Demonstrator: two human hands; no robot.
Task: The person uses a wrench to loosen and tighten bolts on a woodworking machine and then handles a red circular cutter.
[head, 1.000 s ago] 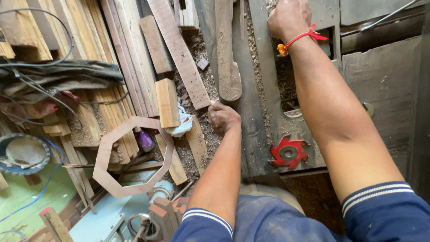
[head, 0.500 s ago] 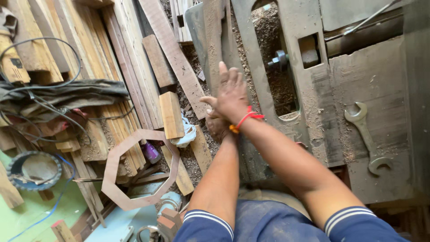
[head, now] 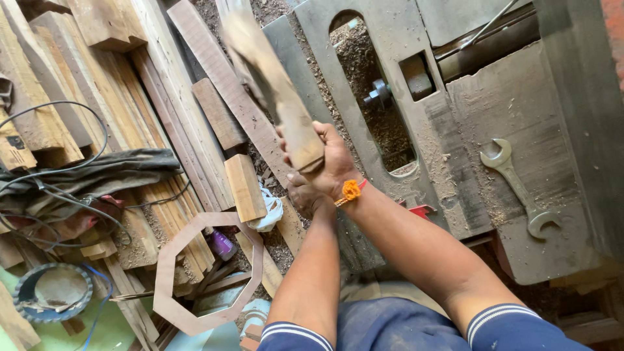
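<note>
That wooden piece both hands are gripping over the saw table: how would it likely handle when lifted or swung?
The wooden piece looks like a thick, solid plank, so probably stiff and fairly heavy for its size. Its far end is blurred. Sawdust coats the saw table, so its faces may be dusty and a bit slippery; the right hand and left hand grip near one end, likely making it top-heavy.

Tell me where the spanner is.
In the head view, the spanner lies on the dusty machine table, at the right, beyond the right hand.
</note>
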